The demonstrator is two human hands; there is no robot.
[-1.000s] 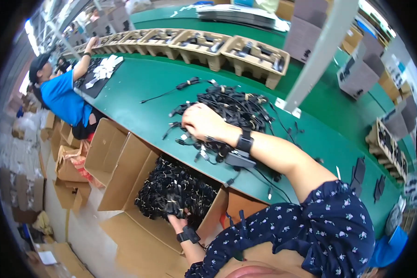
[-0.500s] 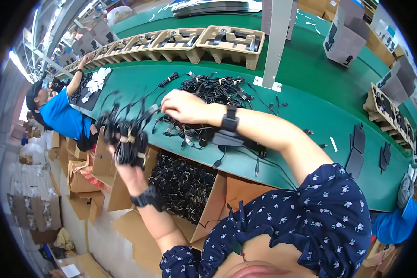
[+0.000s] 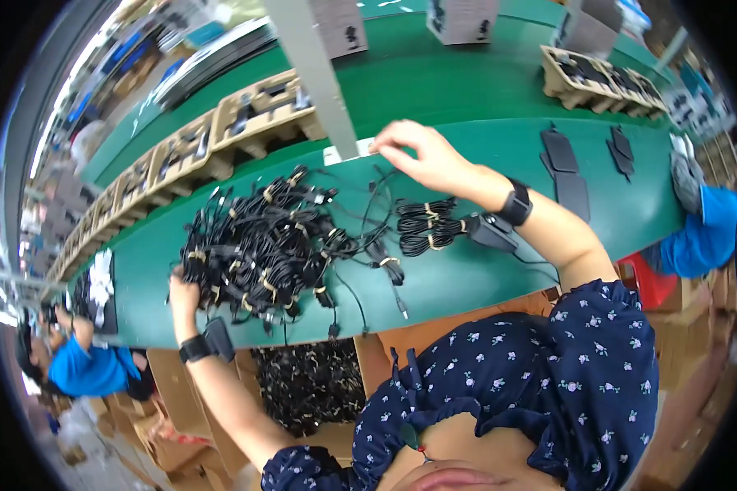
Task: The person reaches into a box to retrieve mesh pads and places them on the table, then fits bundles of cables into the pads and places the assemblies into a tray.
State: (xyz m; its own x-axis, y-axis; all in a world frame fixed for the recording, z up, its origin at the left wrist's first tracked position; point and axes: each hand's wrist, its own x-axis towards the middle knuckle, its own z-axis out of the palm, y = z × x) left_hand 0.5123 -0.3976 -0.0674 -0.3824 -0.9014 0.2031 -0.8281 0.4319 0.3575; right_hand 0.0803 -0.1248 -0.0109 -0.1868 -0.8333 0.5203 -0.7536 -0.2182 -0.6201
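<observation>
A large heap of black cables point(image 3: 262, 237), tied in bundles with pale bands, lies on the green table point(image 3: 458, 282). At its left edge, my left hand point(image 3: 184, 296) is closed around a cable bundle point(image 3: 195, 266), its fingertips partly hidden by the cables. My right hand point(image 3: 426, 157) is raised over the table right of the heap, near the foot of a metal post. Its thumb stands apart from the fingers, and nothing shows between them. Several neatly stacked cable bundles point(image 3: 426, 225) lie below it, beside a black adapter-like piece point(image 3: 491, 231) near my wrist.
A carton point(image 3: 168, 380) full of black cables stands below the table's near edge. Molded trays point(image 3: 221, 159) line the back left, behind the metal post point(image 3: 323, 74). Flat black pieces point(image 3: 565, 172) lie at right. Co-workers in blue point(image 3: 90, 368) are at both sides.
My left hand has brought its bunch of cables from above the carton down onto the heap. My right hand has left the heap and moved right. The view has swung to the right.
</observation>
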